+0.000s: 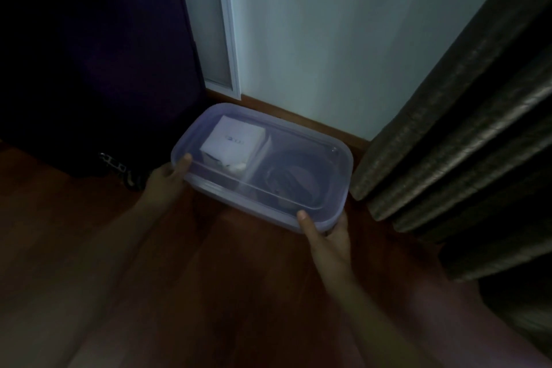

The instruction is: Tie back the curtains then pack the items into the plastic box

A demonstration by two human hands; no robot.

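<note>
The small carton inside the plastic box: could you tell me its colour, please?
The small carton is white, seen in the head view.

Reddish wooden floor [239,263], dim light. Pale wall [343,39] behind, brown skirting board [298,115] along its base. White upright frame [230,39] left of wall. Small metal fitting [115,163] low at left, unclear.

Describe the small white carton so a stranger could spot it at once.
On the wooden floor against the pale wall sits a lidded translucent plastic box. The small white carton lies inside its left end, square and pale, unlike the dark coiled item on the right.
</note>
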